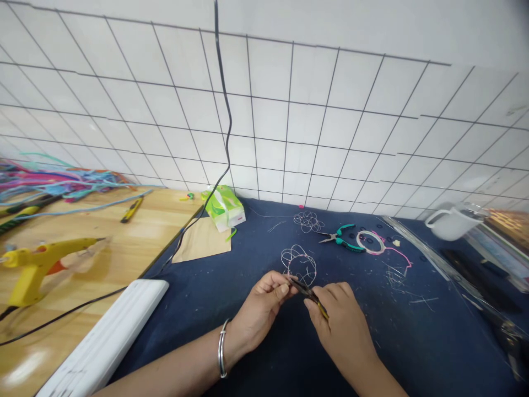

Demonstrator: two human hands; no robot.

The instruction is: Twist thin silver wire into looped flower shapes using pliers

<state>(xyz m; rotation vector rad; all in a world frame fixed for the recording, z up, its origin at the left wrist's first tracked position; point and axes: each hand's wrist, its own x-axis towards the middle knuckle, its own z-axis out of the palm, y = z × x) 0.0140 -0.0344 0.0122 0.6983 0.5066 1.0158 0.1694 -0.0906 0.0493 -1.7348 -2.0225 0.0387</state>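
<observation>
Mostly a dark blue cloth (256,331) covers the table (136,231), under a white wall with a wire grid (314,127). At the right edge a clear plastic box (487,264) is cut off, and its contents are hard to make out. The left hand (260,306) pinches a looped wire flower (298,264). The right hand (345,325) has its grip closed around small pliers (309,295), mostly hidden, whose tip touches the wire.

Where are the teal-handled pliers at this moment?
In the head view the teal-handled pliers lie untouched on the dark blue cloth, right of centre, between a small wire flower and a pink-and-white ring.
</observation>
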